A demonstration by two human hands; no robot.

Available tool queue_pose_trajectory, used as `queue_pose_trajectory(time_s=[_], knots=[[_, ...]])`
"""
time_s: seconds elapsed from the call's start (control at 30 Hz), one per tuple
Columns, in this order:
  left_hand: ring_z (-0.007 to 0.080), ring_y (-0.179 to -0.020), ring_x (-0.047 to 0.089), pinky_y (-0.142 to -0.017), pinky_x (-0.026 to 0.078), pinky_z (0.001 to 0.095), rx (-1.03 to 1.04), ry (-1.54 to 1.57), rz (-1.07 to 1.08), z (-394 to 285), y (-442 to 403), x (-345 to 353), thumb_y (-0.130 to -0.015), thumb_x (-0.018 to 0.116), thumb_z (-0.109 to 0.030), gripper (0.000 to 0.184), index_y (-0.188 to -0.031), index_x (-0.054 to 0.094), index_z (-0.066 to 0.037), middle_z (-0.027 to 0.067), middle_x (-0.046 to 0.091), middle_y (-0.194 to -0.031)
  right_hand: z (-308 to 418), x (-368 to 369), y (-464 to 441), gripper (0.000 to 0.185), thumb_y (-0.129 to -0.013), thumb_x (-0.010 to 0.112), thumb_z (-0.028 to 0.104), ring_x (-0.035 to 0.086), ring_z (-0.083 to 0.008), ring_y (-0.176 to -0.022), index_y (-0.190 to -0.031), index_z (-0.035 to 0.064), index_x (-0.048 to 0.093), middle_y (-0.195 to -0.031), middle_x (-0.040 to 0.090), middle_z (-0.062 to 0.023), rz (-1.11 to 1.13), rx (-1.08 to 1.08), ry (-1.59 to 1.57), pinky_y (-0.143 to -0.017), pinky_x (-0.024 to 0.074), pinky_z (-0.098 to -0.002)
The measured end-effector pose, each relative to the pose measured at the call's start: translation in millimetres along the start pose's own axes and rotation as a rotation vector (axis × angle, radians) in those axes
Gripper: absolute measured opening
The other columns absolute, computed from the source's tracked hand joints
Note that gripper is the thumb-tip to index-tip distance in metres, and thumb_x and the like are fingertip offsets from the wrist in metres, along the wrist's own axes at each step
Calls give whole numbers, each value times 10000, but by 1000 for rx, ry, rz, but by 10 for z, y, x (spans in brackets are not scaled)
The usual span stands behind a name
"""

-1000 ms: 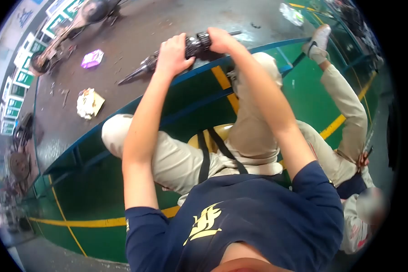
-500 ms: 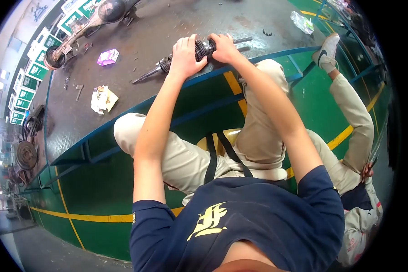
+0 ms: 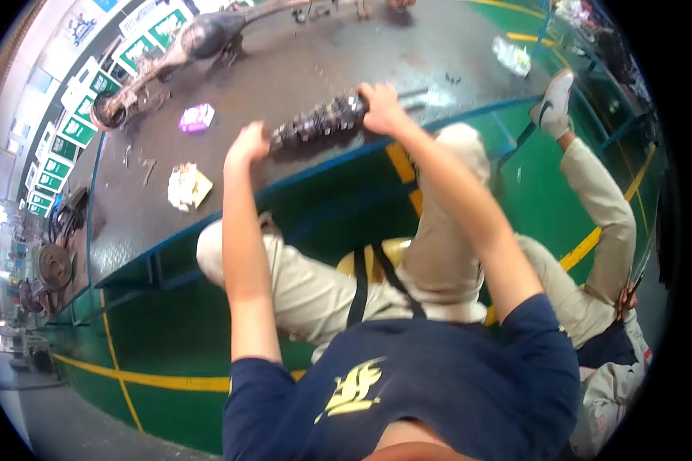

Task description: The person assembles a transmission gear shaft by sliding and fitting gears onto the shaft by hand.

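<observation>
A dark, greasy gear shaft [image 3: 321, 123], with several gears along it, lies across the near edge of the workbench; motion smears its outline slightly. Around its thin left end, my left hand [image 3: 248, 142] is closed, hiding the tip. My right hand [image 3: 382, 107] grips the other end, thumb and fingers curled against the last gear. Just beyond that hand, thin metal rods [image 3: 417, 93] stick out to the right. Between my two hands the row of gears is uncovered.
The dark metal workbench [image 3: 277, 58] carries a purple box [image 3: 197, 117], a crumpled yellowish paper [image 3: 187, 187], a clear plastic bag [image 3: 511, 55] and a large axle housing [image 3: 207, 37]. A seated person's leg [image 3: 600, 180] is at the right. A worn round disc [image 3: 54, 265] sits far left.
My left hand has moved from the middle gears to the shaft's left end. My right hand stays at the right end. The camera view has shifted, so the bench appears lower.
</observation>
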State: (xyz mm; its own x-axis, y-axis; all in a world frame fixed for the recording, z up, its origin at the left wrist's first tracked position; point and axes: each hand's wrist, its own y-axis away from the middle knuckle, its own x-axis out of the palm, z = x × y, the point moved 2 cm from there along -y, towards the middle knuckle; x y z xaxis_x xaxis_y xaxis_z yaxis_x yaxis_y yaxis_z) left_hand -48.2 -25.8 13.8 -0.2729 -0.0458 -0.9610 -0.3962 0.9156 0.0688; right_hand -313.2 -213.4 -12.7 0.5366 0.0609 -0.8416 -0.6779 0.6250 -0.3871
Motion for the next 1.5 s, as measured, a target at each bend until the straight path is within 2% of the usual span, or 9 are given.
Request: queue_pose_trajectory(time_s=[0.1, 0.17, 0.2, 0.33, 0.43, 0.53, 0.63, 1.33, 1.5], knots=[[335, -1079, 661, -942, 513, 420, -100, 140, 36, 72, 91, 100, -719, 661, -79, 342, -1055, 723, -101, 190, 703, -1062, -11, -26, 25, 458, -701, 606, 87, 559, -394, -1092, -1158, 103, 599, -1053, 621, -207, -62, -42, -55, -1114, 292, -530], [330, -1063, 667, -933, 515, 421, -152, 46, -41, -110, 185, 81, -708, 674, -94, 334, -1039, 725, -95, 182, 706, -1064, 6, -45, 12, 466, -696, 606, 81, 558, -397, -1092, -1162, 104, 598, -1051, 621, -208, -57, -42, -44, -1114, 293, -529], [336, -1049, 670, -933, 513, 423, -147, 54, -73, -137, 190, 103, -695, 692, -115, 344, -1037, 724, -98, 176, 708, -1060, 14, -46, 24, 474, -691, 607, 76, 557, -399, -1092, -1165, 105, 597, -1049, 620, -208, -47, -30, -32, -1114, 294, -528], [357, -1044, 661, -930, 510, 450, -83, -67, -132, -196, 141, 165, -756, 624, -75, 241, -980, 712, -52, 195, 704, -1041, 43, -80, 42, 524, -676, 604, 61, 536, -400, -1131, -1197, 109, 587, -1089, 608, -216, -29, -26, -46, -1128, 280, -520], [365, -1019, 667, -906, 519, 467, -41, -8, -182, -177, 172, 221, -788, 588, -51, 205, -953, 707, -31, 214, 702, -1015, 59, -111, 57, 552, -672, 603, 55, 523, -402, -1154, -1221, 111, 580, -1125, 597, -222, 9, -3, -40, -1130, 277, -513], [370, -962, 682, -846, 544, 466, 10, -144, -168, -160, 120, 221, -790, 588, -49, 188, -933, 703, -10, 228, 701, -985, 48, -83, 48, 578, -669, 607, 43, 510, -405, -1170, -1241, 106, 565, -1143, 588, -216, 36, -26, -42, -1125, 285, -492], [366, -973, 679, -852, 541, 468, 8, -99, -189, -147, 118, 282, -790, 591, -53, 185, -933, 702, -15, 224, 702, -984, -26, -39, 36, 605, -660, 622, 43, 480, -431, -1183, -1258, 103, 551, -1171, 570, -222, 41, -8, -39, -1092, 322, -476], [402, -960, 658, -842, 528, 475, 46, -28, -233, -336, 191, 125, -788, 595, -31, 149, -909, 676, -1, 244, 674, -991, -3, -55, 40, 620, -657, 636, 40, 482, -431, -1160, -1265, 114, 536, -1163, 553, -219, 50, -43, -40, -1071, 335, -482], [399, -948, 658, -835, 530, 471, 88, -43, -330, -331, 179, 147, -778, 608, -20, 148, -906, 682, -7, 235, 673, -961, -14, -36, 50, 626, -657, 635, 40, 484, -433, -1153, -1271, 111, 532, -1173, 546, -223, 46, -41, -13, -1061, 340, -484]])
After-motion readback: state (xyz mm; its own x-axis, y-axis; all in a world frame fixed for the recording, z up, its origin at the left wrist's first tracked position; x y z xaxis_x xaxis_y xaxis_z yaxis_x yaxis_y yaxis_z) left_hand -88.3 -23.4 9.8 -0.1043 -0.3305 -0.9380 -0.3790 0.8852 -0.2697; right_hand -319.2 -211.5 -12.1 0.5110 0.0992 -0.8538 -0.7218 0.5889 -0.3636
